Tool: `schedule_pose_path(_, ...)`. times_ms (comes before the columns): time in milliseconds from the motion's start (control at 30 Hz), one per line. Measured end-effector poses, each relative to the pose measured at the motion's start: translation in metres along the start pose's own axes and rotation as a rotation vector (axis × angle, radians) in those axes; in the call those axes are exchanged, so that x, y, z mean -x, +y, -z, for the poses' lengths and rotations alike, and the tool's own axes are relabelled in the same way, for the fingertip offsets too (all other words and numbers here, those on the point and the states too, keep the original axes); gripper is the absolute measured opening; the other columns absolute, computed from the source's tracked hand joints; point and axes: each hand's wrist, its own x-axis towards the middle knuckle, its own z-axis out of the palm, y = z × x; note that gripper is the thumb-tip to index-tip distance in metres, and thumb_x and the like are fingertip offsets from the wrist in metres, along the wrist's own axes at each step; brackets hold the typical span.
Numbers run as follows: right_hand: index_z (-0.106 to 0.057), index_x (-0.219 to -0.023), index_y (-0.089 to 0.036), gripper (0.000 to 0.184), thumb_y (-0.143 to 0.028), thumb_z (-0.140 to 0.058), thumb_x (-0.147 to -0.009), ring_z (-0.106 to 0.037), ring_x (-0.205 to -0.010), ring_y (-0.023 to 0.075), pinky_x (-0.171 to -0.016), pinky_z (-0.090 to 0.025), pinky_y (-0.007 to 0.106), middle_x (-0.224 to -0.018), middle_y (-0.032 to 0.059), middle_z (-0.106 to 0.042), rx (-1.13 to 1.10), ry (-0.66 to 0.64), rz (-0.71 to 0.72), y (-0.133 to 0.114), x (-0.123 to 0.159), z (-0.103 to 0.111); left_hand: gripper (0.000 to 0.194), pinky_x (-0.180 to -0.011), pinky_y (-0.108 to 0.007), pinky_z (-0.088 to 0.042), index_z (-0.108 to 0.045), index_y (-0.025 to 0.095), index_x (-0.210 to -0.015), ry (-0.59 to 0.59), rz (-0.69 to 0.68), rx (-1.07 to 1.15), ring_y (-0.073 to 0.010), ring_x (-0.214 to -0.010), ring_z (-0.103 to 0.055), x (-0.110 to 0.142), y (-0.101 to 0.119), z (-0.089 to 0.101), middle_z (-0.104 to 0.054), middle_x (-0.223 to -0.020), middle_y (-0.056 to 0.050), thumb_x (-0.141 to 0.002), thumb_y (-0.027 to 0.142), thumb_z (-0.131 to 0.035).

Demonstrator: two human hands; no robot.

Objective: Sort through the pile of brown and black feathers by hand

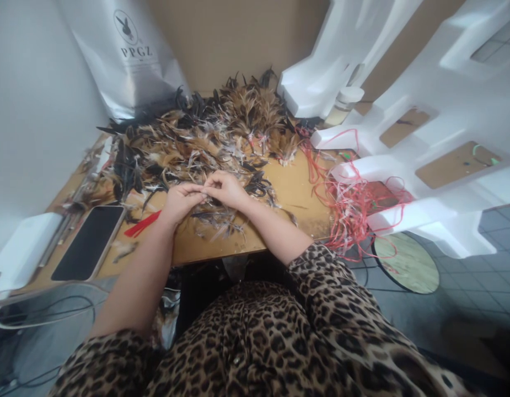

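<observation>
My left hand (182,203) and my right hand (225,188) meet at the fingertips over the near part of the table. Both are closed in a pinch, and whatever lies between the fingers is too small to make out. Just beyond them spreads a large heap of brown and black feathers (197,143). Loose feathers (221,223) also lie on the wood beneath my hands. A bundle of red strips (143,223) rests beside my left wrist.
At the left lie a phone (89,242) and a white box-shaped device (25,251) with a cable. A silver bag (134,71) stands behind the feathers. On the right are tangled red strings (354,212), white foam pieces (424,215), a lidded jar (343,105) and a round stool (406,262).
</observation>
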Motion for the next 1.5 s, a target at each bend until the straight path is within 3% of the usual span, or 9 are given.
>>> schedule_pose_path(133,-0.066,-0.079,-0.011,0.022,-0.032,-0.060,-0.077,-0.054,-0.068,0.0093,-0.068,-0.043,0.022,-0.074,0.0015,-0.063,-0.227,-0.032,-0.109,0.005,-0.004,0.002,0.024,-0.056,-0.024,-0.048,-0.070,0.015,-0.070,0.017,-0.026,-0.022,-0.0112,-0.051,-0.058,-0.002,-0.002,0.002,-0.065,-0.057,-0.003,-0.052,0.027,-0.080)
schedule_pose_path(233,-0.066,-0.087,-0.012,0.023,-0.032,-0.059,-0.079,-0.057,-0.074,0.0100,-0.073,-0.045,0.023,-0.082,0.0026,-0.067,-0.279,-0.010,-0.127,0.007,-0.004,0.009,0.021,-0.056,-0.024,-0.047,-0.069,0.016,-0.068,0.040,-0.036,-0.011,-0.0111,-0.051,-0.057,-0.002,-0.003,0.002,-0.066,-0.059,-0.003,-0.053,0.027,-0.079)
schedule_pose_path(400,-0.067,-0.094,-0.014,0.020,-0.020,-0.059,-0.077,-0.056,-0.079,0.0109,-0.078,-0.043,0.025,-0.088,0.0032,-0.064,-0.111,-0.087,-0.007,0.004,-0.002,0.017,0.021,-0.058,-0.024,-0.048,-0.067,0.015,-0.068,0.016,-0.037,0.029,-0.0112,-0.052,-0.058,-0.001,0.000,0.002,-0.065,-0.060,-0.003,-0.053,0.026,-0.079)
schedule_pose_path(633,-0.067,-0.096,-0.014,0.020,-0.019,-0.056,-0.080,-0.054,-0.079,0.0114,-0.078,-0.041,0.025,-0.084,0.0032,-0.060,0.087,-0.136,0.164,0.008,0.000,0.013,0.021,-0.059,-0.024,-0.048,-0.067,0.016,-0.068,-0.004,-0.057,0.025,-0.0114,-0.053,-0.059,0.000,0.001,0.002,-0.066,-0.060,-0.003,-0.055,0.027,-0.080)
schedule_pose_path(900,-0.063,-0.080,-0.013,0.015,-0.020,-0.050,-0.083,-0.053,-0.082,0.0128,-0.078,-0.039,0.025,-0.084,0.0048,-0.060,0.219,-0.140,0.156,0.006,0.000,0.013,0.022,-0.059,-0.025,-0.049,-0.066,0.015,-0.068,-0.032,-0.040,0.006,-0.0124,-0.054,-0.060,0.001,0.004,0.002,-0.067,-0.063,-0.005,-0.055,0.027,-0.079)
schedule_pose_path(1200,-0.060,-0.080,-0.013,0.014,-0.019,-0.048,-0.081,-0.050,-0.081,0.0130,-0.075,-0.038,0.025,-0.088,0.0052,-0.055,0.255,-0.092,0.196,0.000,0.004,0.013,0.023,-0.057,-0.022,-0.049,-0.064,0.013,-0.069,0.007,0.022,-0.015,-0.0104,-0.053,-0.060,-0.002,0.001,0.003,-0.066,-0.060,-0.003,-0.055,0.025,-0.077)
schedule_pose_path(1500,-0.063,-0.085,-0.015,0.019,-0.024,-0.047,-0.085,-0.049,-0.081,0.0125,-0.071,-0.037,0.024,-0.093,0.0054,-0.053,0.405,-0.123,0.283,-0.004,0.010,0.010,0.029,-0.055,-0.017,-0.049,-0.062,0.012,-0.069,-0.003,0.190,0.139,-0.0087,-0.052,-0.062,-0.006,-0.002,0.011,-0.067,-0.060,-0.003,-0.051,0.023,-0.081)
